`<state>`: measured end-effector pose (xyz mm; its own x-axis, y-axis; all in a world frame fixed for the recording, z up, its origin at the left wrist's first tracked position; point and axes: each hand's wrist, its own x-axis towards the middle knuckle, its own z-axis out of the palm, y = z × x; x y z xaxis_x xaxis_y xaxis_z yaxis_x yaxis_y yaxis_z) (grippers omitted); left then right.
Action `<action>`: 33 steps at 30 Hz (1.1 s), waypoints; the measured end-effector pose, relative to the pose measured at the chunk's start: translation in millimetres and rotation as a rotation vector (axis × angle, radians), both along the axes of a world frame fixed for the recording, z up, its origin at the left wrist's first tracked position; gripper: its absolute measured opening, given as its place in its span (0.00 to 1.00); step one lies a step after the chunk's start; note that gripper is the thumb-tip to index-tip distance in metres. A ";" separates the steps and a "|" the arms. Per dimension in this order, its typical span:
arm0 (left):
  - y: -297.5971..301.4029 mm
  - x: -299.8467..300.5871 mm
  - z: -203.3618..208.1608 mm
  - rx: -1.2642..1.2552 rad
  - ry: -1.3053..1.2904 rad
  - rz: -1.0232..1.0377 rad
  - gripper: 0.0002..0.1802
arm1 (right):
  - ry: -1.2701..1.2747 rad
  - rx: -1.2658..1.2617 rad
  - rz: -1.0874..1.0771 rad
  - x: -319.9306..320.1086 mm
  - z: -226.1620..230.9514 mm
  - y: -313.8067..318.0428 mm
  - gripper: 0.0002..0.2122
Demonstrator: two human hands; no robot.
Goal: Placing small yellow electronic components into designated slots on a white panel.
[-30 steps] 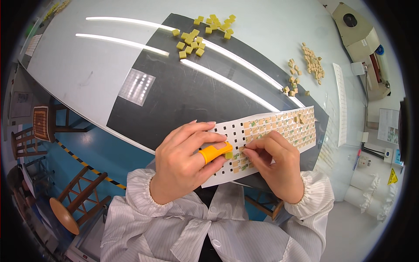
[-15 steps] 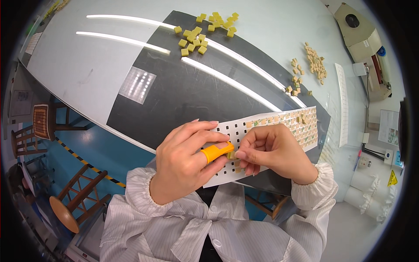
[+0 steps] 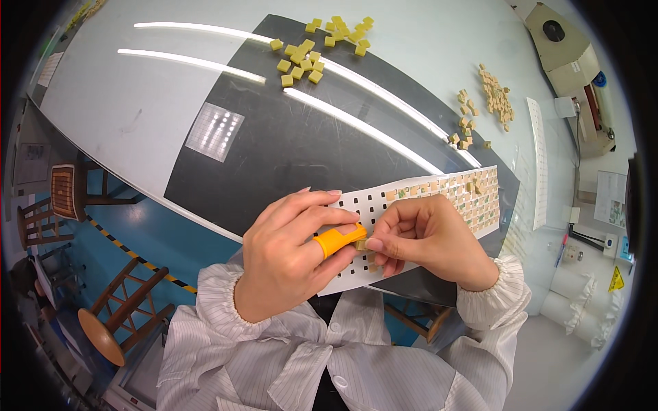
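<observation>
Left hand: we see our left hand [image 3: 288,264] closed, its thumb capped in an orange finger cot [image 3: 336,240], pinching a small tan square piece [image 3: 359,244] at the cot's tip
Right hand: our right hand [image 3: 428,236] is curled shut, its fingertips [image 3: 375,244] meeting the same tan piece from the other side
Piece: it sits between both pinches, just above the near end of the sheet
Sheet: a white perforated sheet [image 3: 370,205] lies under both hands, running away to the right of the grip; its far end is filled with tan squares, the holes by the grip show dark
Mat: a dark mat [image 3: 295,144] lies beneath the sheet, stretching beyond the grip
Farther right: a loose tan heap [image 3: 490,96] lies well apart from the grip
Farthest: a scatter of yellow cubes [image 3: 312,48] sits across the mat, well beyond our hands
</observation>
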<state>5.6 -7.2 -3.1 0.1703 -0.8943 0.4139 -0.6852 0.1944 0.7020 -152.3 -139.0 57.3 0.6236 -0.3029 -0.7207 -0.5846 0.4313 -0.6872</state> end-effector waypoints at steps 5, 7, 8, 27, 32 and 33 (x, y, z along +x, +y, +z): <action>0.1 0.0 1.2 -0.002 0.000 0.003 0.11 | 0.009 -0.008 0.001 0.3 0.6 0.7 0.05; 0.2 0.0 0.5 0.003 0.006 0.002 0.10 | 0.008 -0.008 -0.001 0.3 0.2 0.6 0.05; 0.1 -0.1 0.4 0.003 0.006 0.002 0.10 | 0.007 -0.010 0.000 0.2 0.2 0.4 0.05; -1.2 -1.6 2.0 -0.008 -0.034 0.029 0.10 | 0.003 -0.443 0.307 2.6 5.7 12.7 0.08; -0.5 -1.5 1.3 0.000 -0.026 0.021 0.11 | -0.038 -0.614 0.252 -10.8 2.5 9.2 0.06; 0.1 -1.0 1.5 0.002 -0.024 0.014 0.11 | -0.012 -0.790 0.223 -13.4 2.7 9.7 0.06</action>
<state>4.6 -7.1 -1.6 0.1731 -0.8926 0.4162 -0.7043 0.1832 0.6858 -165.6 -129.3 59.9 0.7353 -0.5863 -0.3400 -0.5903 -0.3075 -0.7463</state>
